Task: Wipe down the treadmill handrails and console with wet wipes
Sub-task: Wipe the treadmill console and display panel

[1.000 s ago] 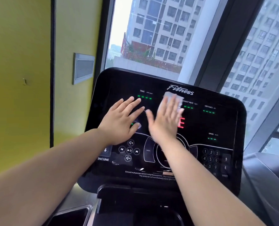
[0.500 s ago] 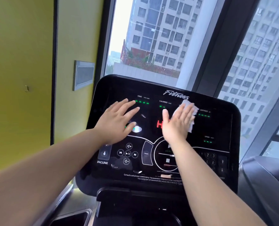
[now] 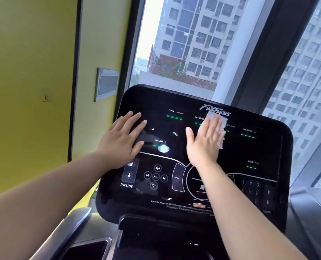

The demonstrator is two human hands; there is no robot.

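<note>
Right hand [image 3: 204, 143]: palm flat, fingers straight and close together, pressing the wet wipe [image 3: 221, 130] onto the console [image 3: 264, 152]. No finger curls round the wipe; it is pinned under the fingers only.

Wet wipe: white, crumpled, showing past the fingertips and along the little-finger side. It sits on the upper middle of the panel and overlaps the lower part of the "Fitness" lettering [image 3: 204, 107], near the console's top edge.

Left hand [image 3: 122, 141]: flat, fingers slightly spread, holding nothing. It rests on the upper left of the panel, close to the left edge. The hands are apart, with the INCLINE readout [image 3: 160, 141] between them.

Open room: bare black panel runs right of the wipe to the rounded right edge. The lower button band is partly hidden by the right forearm.

Surroundings: window [image 3: 184, 44] beyond the top edge, yellow wall [image 3: 24, 72] to the left.
</note>
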